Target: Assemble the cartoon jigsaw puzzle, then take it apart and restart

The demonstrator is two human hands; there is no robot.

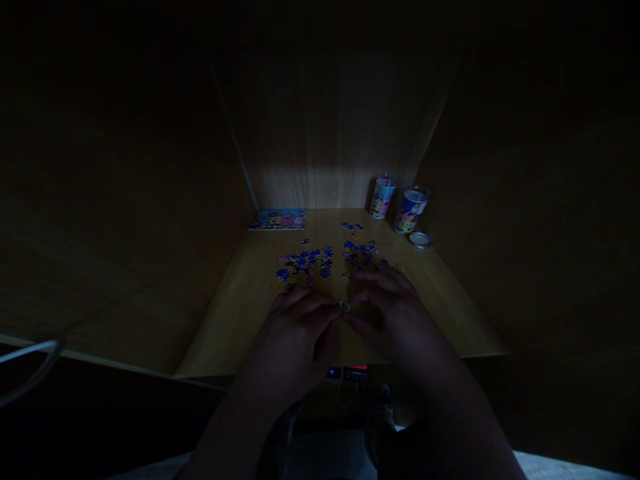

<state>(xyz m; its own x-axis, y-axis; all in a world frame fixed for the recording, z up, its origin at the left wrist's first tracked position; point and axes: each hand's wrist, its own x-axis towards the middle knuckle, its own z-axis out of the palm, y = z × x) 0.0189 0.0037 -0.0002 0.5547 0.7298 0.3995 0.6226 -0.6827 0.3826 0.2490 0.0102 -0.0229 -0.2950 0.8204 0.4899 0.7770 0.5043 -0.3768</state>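
Note:
Small jigsaw puzzle pieces (345, 306) sit between my two hands, low over the front half of the wooden desk. My left hand (300, 330) is closed, its thumb and index finger pinching them from the left. From the right, my right hand (393, 310) has its thumb and index finger curled around their other edge. Beyond the left hand lies a cluster of blue and multicoloured puzzle pieces (310, 260). A second cluster of loose pieces (359, 253) lies just past the right fingers. The dim light hides fine detail on the pieces.
Two cartoon-printed cans (383, 197) (411, 210) stand at the back right, with a round metal lid (421, 240) beside them. A cartoon picture sheet (278, 219) lies at the back left. Wooden panels (325, 133) enclose the desk (225, 333). A white cable (27, 350) hangs at far left.

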